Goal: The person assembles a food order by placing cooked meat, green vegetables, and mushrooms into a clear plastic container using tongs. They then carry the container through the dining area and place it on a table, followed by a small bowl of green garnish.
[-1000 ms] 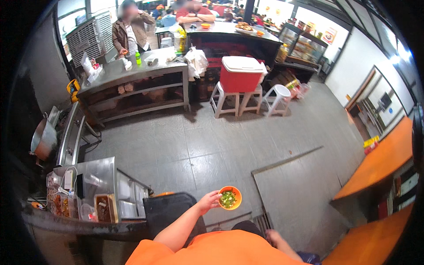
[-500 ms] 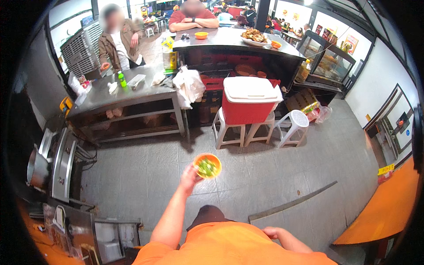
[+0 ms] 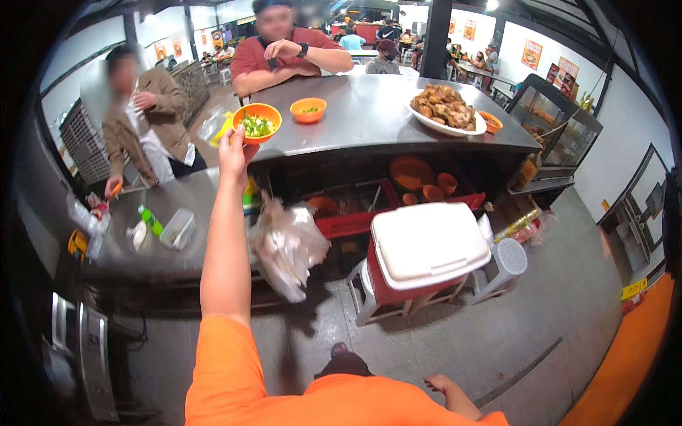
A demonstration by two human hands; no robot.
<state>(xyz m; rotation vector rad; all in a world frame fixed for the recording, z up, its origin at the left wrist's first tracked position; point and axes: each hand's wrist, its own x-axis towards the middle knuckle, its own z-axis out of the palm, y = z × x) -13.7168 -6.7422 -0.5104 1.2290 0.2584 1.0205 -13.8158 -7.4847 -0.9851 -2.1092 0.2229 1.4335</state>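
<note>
My left hand grips an orange bowl of chopped green and white pieces, with the arm stretched forward. The bowl is held up at the near left edge of the metal counter; I cannot tell if it touches. Just right of it on the counter sits a second orange bowl with some green food inside. My right hand hangs low by my side, its fingers loosely apart and nothing visible in them.
On the counter's right stand a plate of browned food pieces and a small orange bowl. A red cooler rests on stools before it. A person in red leans across the counter; another in a brown jacket stands left.
I have come closer to the counter. My left hand has carried the bowl forward, up and leftward, from above the floor to the counter's edge. My right hand stays low.
</note>
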